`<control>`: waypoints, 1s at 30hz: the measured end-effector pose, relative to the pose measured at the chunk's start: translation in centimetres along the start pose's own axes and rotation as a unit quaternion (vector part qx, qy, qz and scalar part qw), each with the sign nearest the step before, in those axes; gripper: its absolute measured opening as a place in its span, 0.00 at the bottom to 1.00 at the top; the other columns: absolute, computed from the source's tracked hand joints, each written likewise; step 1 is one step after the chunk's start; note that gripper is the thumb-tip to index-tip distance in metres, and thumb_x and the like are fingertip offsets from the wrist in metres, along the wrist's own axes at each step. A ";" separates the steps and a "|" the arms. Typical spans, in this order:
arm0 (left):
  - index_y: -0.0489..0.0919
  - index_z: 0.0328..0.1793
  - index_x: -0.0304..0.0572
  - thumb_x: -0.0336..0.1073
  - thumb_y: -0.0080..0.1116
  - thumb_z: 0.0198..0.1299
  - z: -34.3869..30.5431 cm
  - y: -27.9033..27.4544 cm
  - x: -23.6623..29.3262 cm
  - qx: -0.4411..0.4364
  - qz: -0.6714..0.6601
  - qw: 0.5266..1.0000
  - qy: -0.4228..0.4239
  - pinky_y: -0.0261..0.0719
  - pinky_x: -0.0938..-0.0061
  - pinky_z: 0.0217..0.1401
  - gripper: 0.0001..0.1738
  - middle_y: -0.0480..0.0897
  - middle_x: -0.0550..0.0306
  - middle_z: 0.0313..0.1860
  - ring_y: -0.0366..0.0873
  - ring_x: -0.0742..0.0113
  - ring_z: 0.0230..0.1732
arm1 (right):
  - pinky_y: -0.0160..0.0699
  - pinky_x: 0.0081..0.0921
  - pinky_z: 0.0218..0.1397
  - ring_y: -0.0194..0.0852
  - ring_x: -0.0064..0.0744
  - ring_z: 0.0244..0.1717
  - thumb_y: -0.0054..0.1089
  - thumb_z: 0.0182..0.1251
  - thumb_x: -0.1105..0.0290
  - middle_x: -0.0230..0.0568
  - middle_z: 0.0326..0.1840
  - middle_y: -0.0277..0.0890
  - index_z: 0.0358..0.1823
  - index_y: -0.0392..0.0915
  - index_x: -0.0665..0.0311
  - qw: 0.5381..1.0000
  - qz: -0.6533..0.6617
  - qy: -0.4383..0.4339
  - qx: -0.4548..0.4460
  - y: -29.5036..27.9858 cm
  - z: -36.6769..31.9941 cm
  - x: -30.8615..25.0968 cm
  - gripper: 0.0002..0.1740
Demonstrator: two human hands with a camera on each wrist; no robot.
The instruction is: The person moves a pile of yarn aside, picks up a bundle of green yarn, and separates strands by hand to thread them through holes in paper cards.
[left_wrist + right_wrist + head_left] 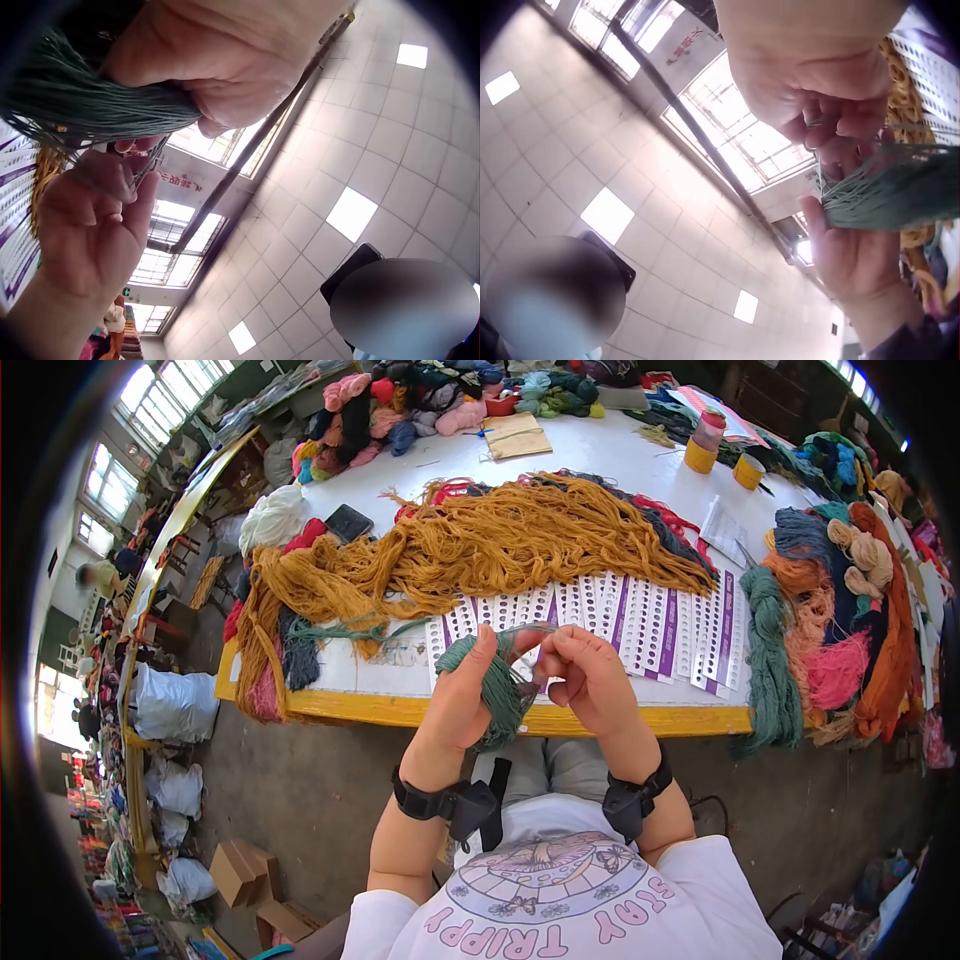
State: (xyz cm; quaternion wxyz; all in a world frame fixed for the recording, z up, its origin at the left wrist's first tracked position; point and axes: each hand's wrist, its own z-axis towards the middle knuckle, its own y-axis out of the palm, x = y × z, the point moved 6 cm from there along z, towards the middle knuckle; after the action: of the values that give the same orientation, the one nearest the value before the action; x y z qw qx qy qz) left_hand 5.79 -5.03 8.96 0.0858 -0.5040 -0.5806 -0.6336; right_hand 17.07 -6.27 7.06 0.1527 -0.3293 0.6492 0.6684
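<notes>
A skein of dark green yarn [503, 700] hangs over my left hand [462, 695], which grips it with the thumb upright along its near side. My right hand [597, 678] is just to the right, fingers curled, pinching thin green strands drawn from the skein. In the left wrist view the strands [142, 169] run between the skein and the right fingers. The right wrist view shows the skein [900, 191] spread across the left palm [859, 259]. Beyond both hands lie white cards with punched holes and purple stripes [665, 635].
A long heap of mustard yarn [520, 535] covers the table's middle. Green, orange and pink skeins [825, 610] hang over its right side. A phone [348, 523] lies at the left, and yellow-banded containers [703, 445] stand at the back. The yellow table edge [660, 720] runs under the hands.
</notes>
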 end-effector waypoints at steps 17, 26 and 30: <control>0.69 0.56 0.29 0.54 0.39 0.65 -0.1 -0.2 0.5 0.010 0.071 0.997 0.007 0.76 0.68 0.47 0.31 0.73 0.51 0.54 0.72 0.64 0.52 | 0.61 0.09 0.19 0.69 0.14 0.20 0.60 0.58 0.69 0.30 0.28 0.76 0.34 0.78 0.67 0.972 -0.193 -0.104 0.085 1.1 -0.2 -1.1 0.08; 0.70 0.56 0.31 0.54 0.39 0.64 0.2 -0.2 0.1 0.000 0.020 1.000 0.021 0.77 0.67 0.47 0.30 0.73 0.50 0.54 0.73 0.64 0.51 | 0.72 0.12 0.23 0.70 0.15 0.23 0.61 0.57 0.70 0.30 0.24 0.74 0.32 0.77 0.69 0.963 -0.244 -0.045 0.103 0.1 0.0 -0.2 0.08; 0.65 0.60 0.30 0.60 0.34 0.64 0.1 0.5 0.2 -0.015 0.105 0.994 0.011 0.75 0.66 0.51 0.37 0.69 0.49 0.59 0.69 0.63 0.57 | 0.75 0.14 0.27 0.71 0.16 0.25 0.60 0.56 0.71 0.31 0.25 0.74 0.30 0.78 0.70 0.952 -0.286 -0.036 0.104 1.2 -0.1 -0.4 0.07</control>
State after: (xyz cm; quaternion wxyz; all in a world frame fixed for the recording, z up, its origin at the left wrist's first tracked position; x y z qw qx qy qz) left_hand 6.09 -5.06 9.46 0.1506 -0.5566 -0.5138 -0.6353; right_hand 16.59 -6.43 8.24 0.3943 -0.4594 0.5874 0.5370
